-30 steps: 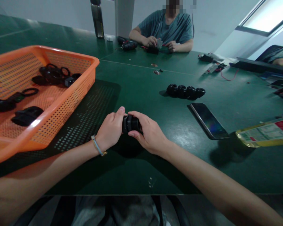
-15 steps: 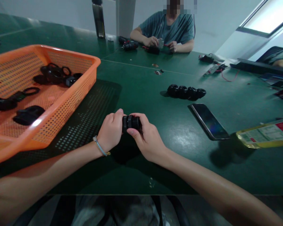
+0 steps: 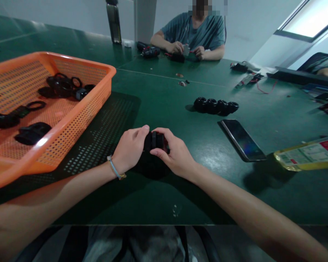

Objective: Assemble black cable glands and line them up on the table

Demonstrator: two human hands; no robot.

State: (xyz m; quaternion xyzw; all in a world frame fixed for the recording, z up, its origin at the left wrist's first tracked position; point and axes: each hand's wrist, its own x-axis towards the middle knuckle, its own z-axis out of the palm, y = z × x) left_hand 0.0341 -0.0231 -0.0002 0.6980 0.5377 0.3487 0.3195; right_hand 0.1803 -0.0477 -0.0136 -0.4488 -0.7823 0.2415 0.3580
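A black plastic cable gland (image 3: 154, 139) with a ribbed, hexagonal middle is held between my two hands, just above the green table (image 3: 164, 203). My left hand (image 3: 131, 146) is closed around its left end, which the fingers mostly hide. On the other end, my right hand (image 3: 177, 153) grips with the thumb in front and the fingers behind. Left of my hands stands an orange perforated basket (image 3: 82, 120) with several black fittings (image 3: 34, 133) and rings inside. Beyond my right hand, several black rounded fittings (image 3: 215, 106) stand in a touching row.
A phone (image 3: 243, 140) lies to the right, beside a bottle of yellow liquid (image 3: 308, 154) on its side. Across the table a person (image 3: 194, 34) handles small parts near a power drill (image 3: 150, 52). A dark bottle (image 3: 114, 23) stands at the back; wired parts (image 3: 248, 78) lie far right.
Both hands have shifted slightly right with the cable gland. My left hand has rolled a little over its end, and my right fingers have changed their grip slightly.
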